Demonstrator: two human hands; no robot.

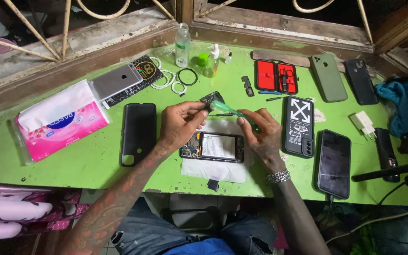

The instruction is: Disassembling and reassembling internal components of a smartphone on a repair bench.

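My left hand [179,123] pinches a small dark phone part [211,100] above the table. My right hand [262,132] grips a green brush [234,113] whose bristle end touches that part. Below both hands lies an opened phone [213,147] with its battery and board showing, resting on a white tissue [218,167] on the green table [86,160].
A black phone cover [138,133] lies left of my hands, a pink tissue pack [57,125] farther left. A black patterned case [300,125] and a dark phone [334,163] lie right. At the back are a red tool kit [276,76], bottles [182,45], a silver phone [116,81] and a green case [329,78].
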